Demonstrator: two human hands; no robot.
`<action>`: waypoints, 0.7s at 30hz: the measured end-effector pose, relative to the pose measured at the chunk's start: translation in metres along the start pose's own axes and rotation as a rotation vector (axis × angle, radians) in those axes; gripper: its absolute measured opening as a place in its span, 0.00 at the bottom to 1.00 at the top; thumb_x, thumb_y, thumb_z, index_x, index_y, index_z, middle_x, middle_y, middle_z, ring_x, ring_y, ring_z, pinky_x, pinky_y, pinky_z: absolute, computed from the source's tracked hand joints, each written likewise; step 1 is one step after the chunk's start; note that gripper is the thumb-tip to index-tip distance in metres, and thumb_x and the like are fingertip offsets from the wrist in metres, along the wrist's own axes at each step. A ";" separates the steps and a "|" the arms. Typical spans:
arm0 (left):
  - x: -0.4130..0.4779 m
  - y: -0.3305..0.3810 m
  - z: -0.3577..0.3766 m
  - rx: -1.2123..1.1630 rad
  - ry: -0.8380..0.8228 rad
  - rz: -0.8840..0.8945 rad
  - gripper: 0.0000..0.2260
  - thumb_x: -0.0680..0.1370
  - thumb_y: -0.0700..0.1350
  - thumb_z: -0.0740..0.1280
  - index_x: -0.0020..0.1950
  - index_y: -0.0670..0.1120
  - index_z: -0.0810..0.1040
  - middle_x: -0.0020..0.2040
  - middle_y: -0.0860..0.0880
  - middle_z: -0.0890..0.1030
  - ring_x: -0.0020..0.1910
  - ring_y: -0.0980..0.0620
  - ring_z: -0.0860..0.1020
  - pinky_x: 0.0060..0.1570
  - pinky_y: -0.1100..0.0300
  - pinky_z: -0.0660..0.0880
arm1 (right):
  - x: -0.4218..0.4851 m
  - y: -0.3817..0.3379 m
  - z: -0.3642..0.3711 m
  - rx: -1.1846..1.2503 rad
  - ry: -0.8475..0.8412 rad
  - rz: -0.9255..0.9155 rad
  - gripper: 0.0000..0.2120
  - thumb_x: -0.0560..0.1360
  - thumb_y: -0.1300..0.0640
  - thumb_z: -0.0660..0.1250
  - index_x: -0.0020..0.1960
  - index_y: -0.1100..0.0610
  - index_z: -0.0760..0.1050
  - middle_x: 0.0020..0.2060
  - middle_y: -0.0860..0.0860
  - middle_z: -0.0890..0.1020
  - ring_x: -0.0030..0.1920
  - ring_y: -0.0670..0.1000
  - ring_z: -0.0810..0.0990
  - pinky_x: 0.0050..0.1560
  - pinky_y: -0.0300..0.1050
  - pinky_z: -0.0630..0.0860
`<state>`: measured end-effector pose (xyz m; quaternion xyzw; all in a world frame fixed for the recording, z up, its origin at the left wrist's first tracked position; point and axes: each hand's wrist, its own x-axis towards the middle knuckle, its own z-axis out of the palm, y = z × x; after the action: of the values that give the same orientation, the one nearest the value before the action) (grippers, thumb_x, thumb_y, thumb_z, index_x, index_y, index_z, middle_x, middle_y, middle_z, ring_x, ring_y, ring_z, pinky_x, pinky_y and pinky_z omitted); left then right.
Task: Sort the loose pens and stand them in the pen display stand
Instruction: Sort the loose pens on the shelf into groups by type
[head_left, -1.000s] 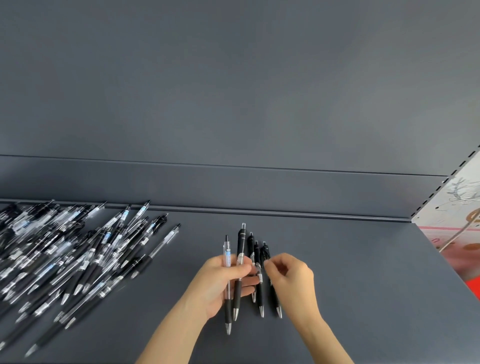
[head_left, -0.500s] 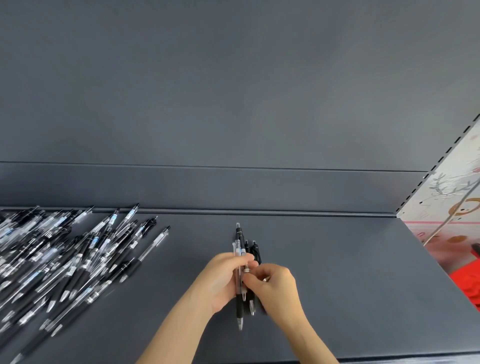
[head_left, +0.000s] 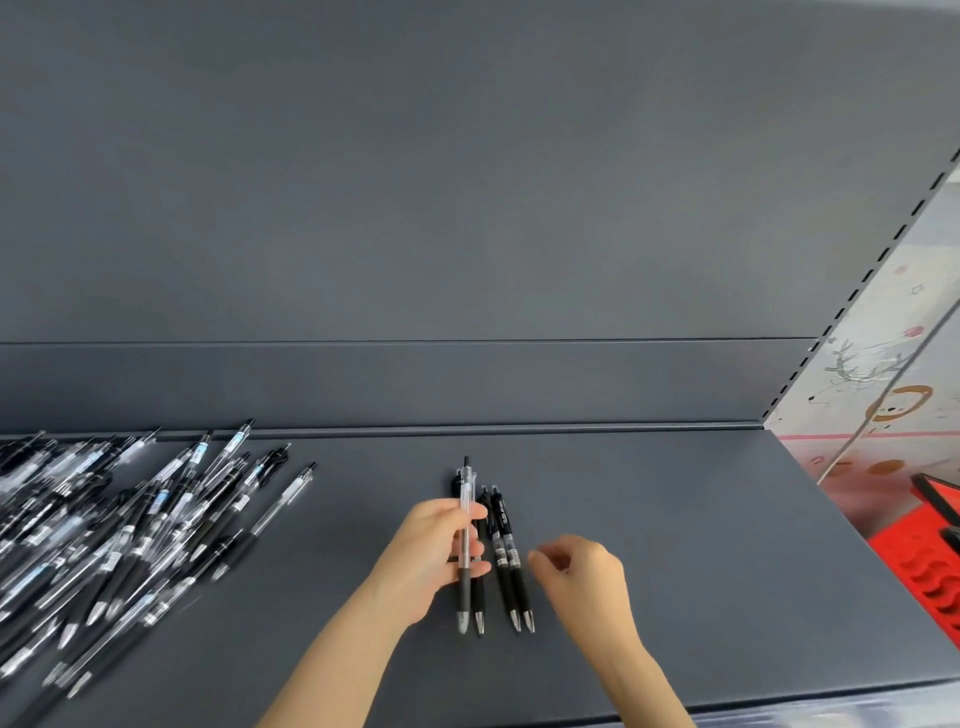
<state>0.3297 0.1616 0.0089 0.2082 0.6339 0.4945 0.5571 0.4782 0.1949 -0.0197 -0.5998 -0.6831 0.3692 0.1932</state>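
My left hand (head_left: 435, 556) grips a small bundle of pens (head_left: 466, 540), a clear-barrelled one in front and black ones behind, tips pointing toward me. Two black pens (head_left: 506, 556) sit just right of the bundle; I cannot tell whether they lie on the shelf or hang from my fingers. My right hand (head_left: 584, 582) hovers a little to their right, fingers loosely curled and holding nothing. A big heap of loose black and clear pens (head_left: 119, 525) covers the left of the dark grey shelf (head_left: 675, 545). No pen display stand is in view.
The shelf's grey back panel (head_left: 467, 208) rises behind the pens, with a low ledge at its foot. A perforated upright (head_left: 852, 296) ends the shelf at the right. Beyond it are patterned paper (head_left: 893, 364) and a red plastic thing (head_left: 930, 566).
My right hand has let go of the bundle and pulled back to the right. The pens have spread apart again, and two black ones now show beside the bundle.
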 end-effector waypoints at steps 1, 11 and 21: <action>-0.001 0.001 0.004 -0.002 -0.023 0.022 0.08 0.80 0.36 0.58 0.50 0.38 0.77 0.36 0.44 0.72 0.35 0.49 0.75 0.38 0.55 0.79 | -0.003 -0.003 -0.006 0.071 0.015 -0.021 0.07 0.75 0.56 0.65 0.40 0.57 0.78 0.31 0.45 0.77 0.34 0.46 0.74 0.32 0.31 0.68; 0.010 -0.005 0.064 0.765 0.012 0.448 0.07 0.81 0.44 0.58 0.53 0.49 0.75 0.46 0.47 0.76 0.48 0.49 0.74 0.50 0.61 0.70 | -0.015 0.011 -0.041 0.201 0.122 0.019 0.08 0.73 0.60 0.67 0.36 0.51 0.75 0.30 0.45 0.80 0.29 0.41 0.76 0.32 0.28 0.70; 0.034 -0.033 0.056 1.456 0.172 0.552 0.19 0.80 0.50 0.59 0.70 0.47 0.68 0.69 0.46 0.68 0.69 0.46 0.65 0.71 0.49 0.56 | 0.028 0.104 -0.094 -0.253 0.329 0.280 0.15 0.73 0.62 0.61 0.29 0.59 0.62 0.28 0.53 0.68 0.33 0.58 0.65 0.34 0.46 0.63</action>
<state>0.3802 0.1976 -0.0303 0.6320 0.7650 0.0893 0.0863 0.6095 0.2482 -0.0401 -0.7602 -0.5933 0.2012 0.1721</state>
